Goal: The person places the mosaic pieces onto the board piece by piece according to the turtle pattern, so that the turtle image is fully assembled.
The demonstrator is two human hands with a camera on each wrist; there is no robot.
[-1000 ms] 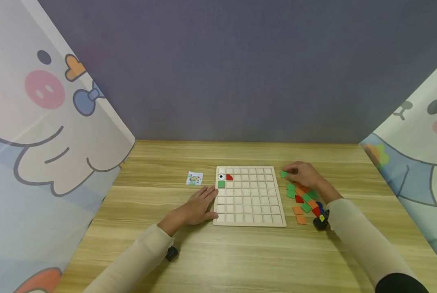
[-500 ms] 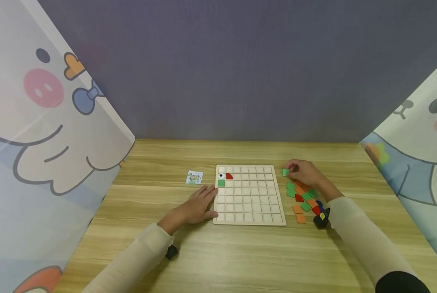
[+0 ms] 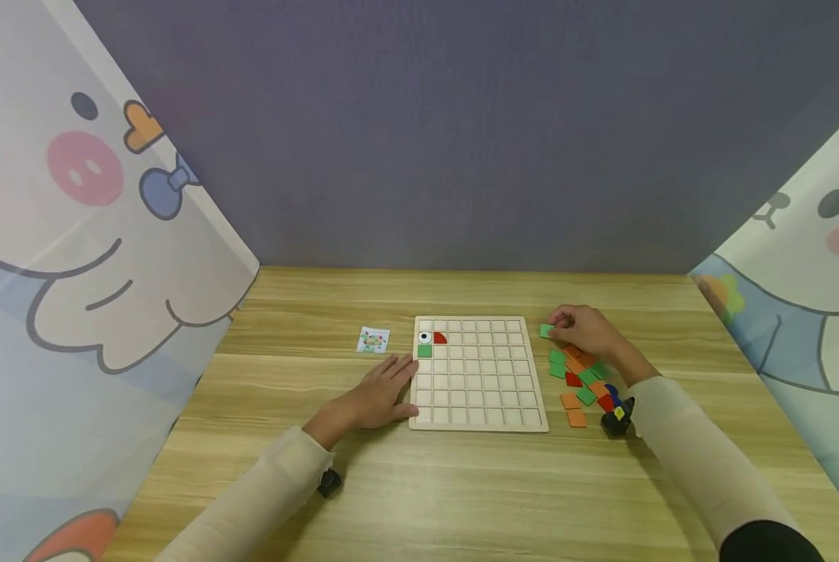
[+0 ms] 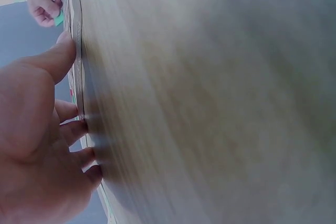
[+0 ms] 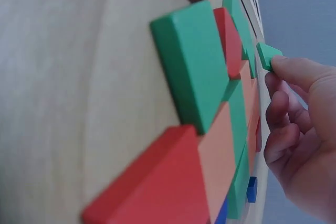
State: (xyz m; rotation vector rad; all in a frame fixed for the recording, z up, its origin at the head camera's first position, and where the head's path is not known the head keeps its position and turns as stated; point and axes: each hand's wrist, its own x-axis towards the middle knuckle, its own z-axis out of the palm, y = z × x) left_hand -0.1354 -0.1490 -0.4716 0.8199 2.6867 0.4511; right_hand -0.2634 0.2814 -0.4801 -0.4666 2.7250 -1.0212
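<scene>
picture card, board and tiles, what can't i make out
Picture card: head view, details too small.
Held green tile: right wrist view, partly hidden by the right hand.
Nearest red tile: right wrist view, cut off by the bottom edge.
Board: left wrist view, partly hidden by the left hand.

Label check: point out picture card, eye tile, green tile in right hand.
Picture card point(image 3: 373, 340): head view, printed middle.
Eye tile point(image 3: 424, 337): head view, dark pupil.
Held green tile point(image 5: 266, 54): right wrist view, exposed face.

Person's L hand point(image 3: 373, 396) lies palm-down, fingers point(image 3: 394, 368) out, thumb point(image 3: 403, 410) spread; R hand point(image 3: 582, 329) pinches w/ thumb & finger, other fingers point(image 5: 283, 139) curled. Both forearms point(image 3: 254, 499) reach fwd.
</scene>
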